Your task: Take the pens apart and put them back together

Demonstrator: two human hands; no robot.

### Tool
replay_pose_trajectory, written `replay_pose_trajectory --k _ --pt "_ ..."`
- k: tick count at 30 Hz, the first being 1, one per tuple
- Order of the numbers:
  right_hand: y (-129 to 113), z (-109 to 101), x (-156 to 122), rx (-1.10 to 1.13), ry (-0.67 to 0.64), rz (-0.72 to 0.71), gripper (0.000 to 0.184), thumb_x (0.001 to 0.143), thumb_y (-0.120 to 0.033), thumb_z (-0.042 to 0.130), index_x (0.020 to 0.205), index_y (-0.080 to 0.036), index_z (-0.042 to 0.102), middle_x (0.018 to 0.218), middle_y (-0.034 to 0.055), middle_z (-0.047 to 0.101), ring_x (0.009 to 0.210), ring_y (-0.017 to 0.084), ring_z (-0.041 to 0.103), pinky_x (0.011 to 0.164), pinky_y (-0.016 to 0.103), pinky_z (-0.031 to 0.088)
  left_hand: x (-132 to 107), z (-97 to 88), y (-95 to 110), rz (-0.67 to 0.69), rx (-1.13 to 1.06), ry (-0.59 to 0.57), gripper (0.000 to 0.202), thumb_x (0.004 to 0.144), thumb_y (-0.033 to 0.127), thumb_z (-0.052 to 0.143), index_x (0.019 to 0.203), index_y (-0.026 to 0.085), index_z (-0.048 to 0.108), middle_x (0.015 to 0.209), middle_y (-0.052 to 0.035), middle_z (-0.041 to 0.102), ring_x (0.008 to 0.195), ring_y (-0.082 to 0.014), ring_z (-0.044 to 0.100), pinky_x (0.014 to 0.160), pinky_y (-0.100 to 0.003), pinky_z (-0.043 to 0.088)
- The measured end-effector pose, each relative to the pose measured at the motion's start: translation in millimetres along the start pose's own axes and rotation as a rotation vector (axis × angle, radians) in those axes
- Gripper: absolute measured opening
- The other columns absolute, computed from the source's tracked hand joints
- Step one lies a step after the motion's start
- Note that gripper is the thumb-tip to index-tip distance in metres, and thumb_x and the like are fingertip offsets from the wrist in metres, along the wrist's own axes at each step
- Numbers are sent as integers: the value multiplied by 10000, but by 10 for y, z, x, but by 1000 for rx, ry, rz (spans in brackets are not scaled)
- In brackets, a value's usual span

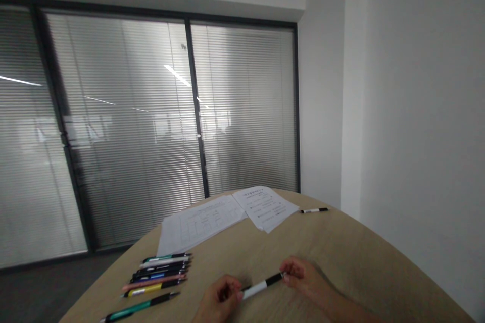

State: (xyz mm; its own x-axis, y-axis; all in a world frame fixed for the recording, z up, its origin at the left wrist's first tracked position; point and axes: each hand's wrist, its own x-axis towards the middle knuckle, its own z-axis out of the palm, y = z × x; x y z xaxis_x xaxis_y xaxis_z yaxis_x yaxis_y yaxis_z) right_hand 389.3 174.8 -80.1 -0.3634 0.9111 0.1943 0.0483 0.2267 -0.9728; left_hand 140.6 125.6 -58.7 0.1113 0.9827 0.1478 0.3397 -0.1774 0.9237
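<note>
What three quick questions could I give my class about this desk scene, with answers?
1. What do the left hand and right hand hold between them?
2. True or false: the lone pen at the far edge lies on top of the papers.
3. Which is nearer the left hand: the row of pens or the papers?

Key:
1. A black-and-white pen.
2. False; it lies on the table beside them.
3. The row of pens.
</note>
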Motion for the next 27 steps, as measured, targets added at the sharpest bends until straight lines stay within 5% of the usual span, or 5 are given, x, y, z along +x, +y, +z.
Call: replay_pose_trajectory --k 6,12,17,27 --pt "13 17 5 -43 -67 70 379 703 -547 452 734 -177 527 491 -35 481 450 107 456 485 226 344 2 19 -59 24 -5 -40 322 606 468 646 687 164 577 589 31 484 584 -131 417 555 -227 309" --pt "-4 -9 -5 -70 -108 73 327 665 -501 510 755 -187 525 510 -41 490 479 107 468 520 230 360 -7 7 -57 30 5 -36 294 623 442 636 695 163 577 610 26 498 611 -137 422 571 -226 315" --pt "27 -39 22 -46 -49 30 265 581 -389 606 749 -195 538 643 -18 536 630 128 516 590 233 379 -27 5 19 -7 21 -11 326 613 490 615 663 172 560 595 26 489 610 -142 430 578 -230 321" --pt "-98 -46 -3 24 86 101 248 543 -316 593 754 -191 561 670 -5 550 614 124 503 538 221 366 -11 -7 106 -69 -64 67 481 555 638 586 664 171 555 519 61 404 471 -103 339 462 -216 264"
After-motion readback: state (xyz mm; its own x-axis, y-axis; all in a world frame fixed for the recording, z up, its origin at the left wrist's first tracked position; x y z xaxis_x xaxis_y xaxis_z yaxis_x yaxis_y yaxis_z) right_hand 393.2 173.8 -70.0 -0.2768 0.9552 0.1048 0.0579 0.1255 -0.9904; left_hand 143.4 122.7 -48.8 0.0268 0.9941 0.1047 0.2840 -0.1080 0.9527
